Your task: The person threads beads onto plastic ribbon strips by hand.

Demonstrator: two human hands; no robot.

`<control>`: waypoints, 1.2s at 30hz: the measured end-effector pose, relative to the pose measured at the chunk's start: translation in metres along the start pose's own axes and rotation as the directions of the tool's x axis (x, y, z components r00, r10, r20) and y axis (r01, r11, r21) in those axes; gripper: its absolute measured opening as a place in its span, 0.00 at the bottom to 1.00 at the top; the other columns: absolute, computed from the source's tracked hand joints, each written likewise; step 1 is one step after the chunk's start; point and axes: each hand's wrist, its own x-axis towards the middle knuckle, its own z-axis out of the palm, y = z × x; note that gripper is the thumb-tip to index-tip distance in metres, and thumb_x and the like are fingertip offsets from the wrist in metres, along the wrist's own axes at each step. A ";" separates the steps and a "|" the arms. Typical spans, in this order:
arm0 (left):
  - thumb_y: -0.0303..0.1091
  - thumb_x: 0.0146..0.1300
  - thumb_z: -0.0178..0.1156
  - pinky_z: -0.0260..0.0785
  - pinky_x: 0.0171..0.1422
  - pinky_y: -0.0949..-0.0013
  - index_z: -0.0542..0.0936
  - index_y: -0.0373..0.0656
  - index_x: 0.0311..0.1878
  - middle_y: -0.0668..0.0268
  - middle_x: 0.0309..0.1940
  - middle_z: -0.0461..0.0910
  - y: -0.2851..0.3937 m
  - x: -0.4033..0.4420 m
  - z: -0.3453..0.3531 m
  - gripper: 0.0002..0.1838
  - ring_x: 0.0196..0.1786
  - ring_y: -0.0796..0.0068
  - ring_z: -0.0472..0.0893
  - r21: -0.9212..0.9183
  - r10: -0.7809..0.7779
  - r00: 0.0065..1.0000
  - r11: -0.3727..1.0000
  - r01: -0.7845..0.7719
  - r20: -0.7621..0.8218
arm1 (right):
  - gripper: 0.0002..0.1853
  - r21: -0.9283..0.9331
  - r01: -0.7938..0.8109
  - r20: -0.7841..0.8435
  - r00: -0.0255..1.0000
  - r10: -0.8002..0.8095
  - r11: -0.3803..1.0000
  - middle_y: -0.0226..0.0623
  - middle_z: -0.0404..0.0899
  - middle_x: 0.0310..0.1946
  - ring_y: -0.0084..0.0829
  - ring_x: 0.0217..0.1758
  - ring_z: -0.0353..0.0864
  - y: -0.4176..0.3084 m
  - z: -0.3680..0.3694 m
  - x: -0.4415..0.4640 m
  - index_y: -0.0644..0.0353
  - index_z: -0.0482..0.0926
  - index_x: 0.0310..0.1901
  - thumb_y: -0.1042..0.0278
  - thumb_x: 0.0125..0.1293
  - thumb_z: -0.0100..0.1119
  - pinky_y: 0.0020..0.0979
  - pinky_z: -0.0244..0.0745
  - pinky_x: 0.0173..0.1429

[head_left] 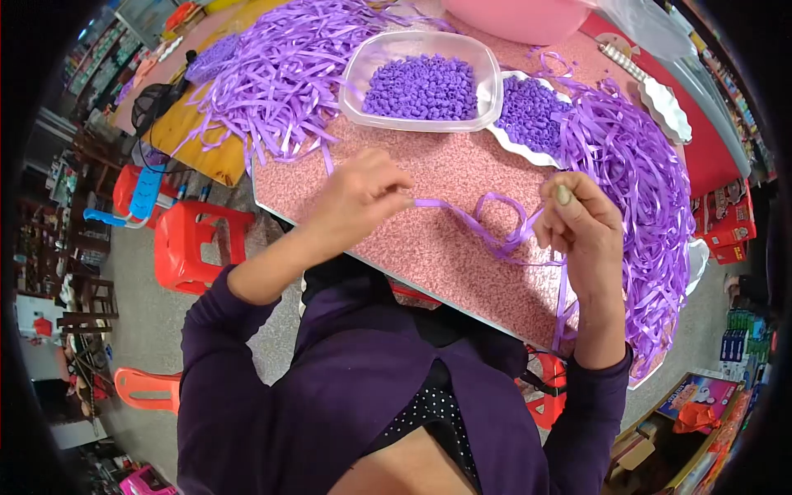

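Note:
A narrow purple ribbon (450, 205) runs in loose loops over the pink table, between my two hands. The fingertips of my left hand (359, 196) are pinched on one end of it. My right hand (584, 227) has its thumb pressed against curled fingers, with the looped part of the ribbon reaching them. Beyond my hands stands a clear plastic tub (355, 99) of purple beads (421, 87). More purple beads (528, 115) lie in a white scalloped dish (540, 157), partly under ribbon. Whether a bead sits in either hand is hidden by the fingers.
Heaps of purple ribbon lie at the left (280, 70) and right (643, 190) of the pink table (462, 280). A pink basin (520, 21) stands at the back. Red stools (186, 247) are on the floor to the left. A white wavy-edged dish (664, 107) rests at the far right.

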 end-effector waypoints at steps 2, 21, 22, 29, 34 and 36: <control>0.26 0.54 0.68 0.68 0.42 0.65 0.81 0.39 0.40 0.62 0.30 0.72 0.010 0.006 0.018 0.10 0.39 0.63 0.74 0.066 0.038 0.999 0.997 -0.037 -0.005 | 0.08 -0.052 -0.071 0.090 0.993 0.075 0.996 0.22 0.62 0.18 0.19 0.19 0.66 0.003 0.004 0.002 0.63 0.79 0.44 0.67 0.74 0.55 0.21 0.54 0.24; 0.24 0.64 0.65 0.68 0.38 0.78 0.85 0.37 0.40 0.74 0.30 0.81 0.047 0.028 0.034 0.03 0.32 0.86 0.76 -0.746 -0.154 0.938 0.573 0.340 0.310 | 0.06 0.068 -0.172 0.259 0.954 0.149 0.983 0.37 0.81 0.32 0.24 0.30 0.82 0.011 -0.001 0.003 0.63 0.78 0.41 0.71 0.68 0.62 0.19 0.63 0.22; 0.26 0.65 0.65 0.68 0.38 0.79 0.85 0.36 0.40 0.73 0.31 0.81 0.050 0.028 0.023 0.04 0.33 0.86 0.76 -0.688 -0.153 0.886 0.577 0.440 0.438 | 0.06 0.042 -0.167 0.242 0.958 0.152 0.985 0.37 0.81 0.31 0.24 0.29 0.82 0.010 -0.001 0.003 0.63 0.78 0.42 0.71 0.68 0.62 0.20 0.64 0.23; 0.26 0.60 0.62 0.71 0.42 0.74 0.82 0.36 0.30 0.54 0.43 0.81 0.047 0.025 0.021 0.05 0.40 0.73 0.79 -0.941 -0.167 0.968 0.253 0.227 0.189 | 0.07 0.171 -0.181 0.268 0.955 0.131 0.969 0.37 0.81 0.32 0.26 0.29 0.82 0.017 -0.003 0.007 0.62 0.78 0.43 0.70 0.68 0.62 0.20 0.66 0.24; 0.28 0.57 0.58 0.73 0.41 0.69 0.73 0.38 0.21 0.50 0.44 0.79 0.045 0.045 0.024 0.09 0.44 0.65 0.79 -0.986 -0.033 0.989 -0.082 0.143 0.146 | 0.07 0.153 -0.236 0.312 0.933 0.180 0.960 0.35 0.81 0.34 0.26 0.30 0.82 0.025 -0.004 0.010 0.63 0.79 0.43 0.70 0.68 0.63 0.20 0.74 0.27; 0.29 0.64 0.58 0.74 0.39 0.69 0.80 0.34 0.33 0.55 0.41 0.82 0.043 0.050 0.028 0.08 0.41 0.66 0.81 -0.917 -0.019 0.981 -0.360 0.171 0.191 | 0.08 0.146 -0.195 0.226 0.961 0.159 0.970 0.35 0.82 0.36 0.25 0.30 0.82 0.023 -0.007 0.009 0.64 0.80 0.43 0.69 0.68 0.63 0.19 0.70 0.26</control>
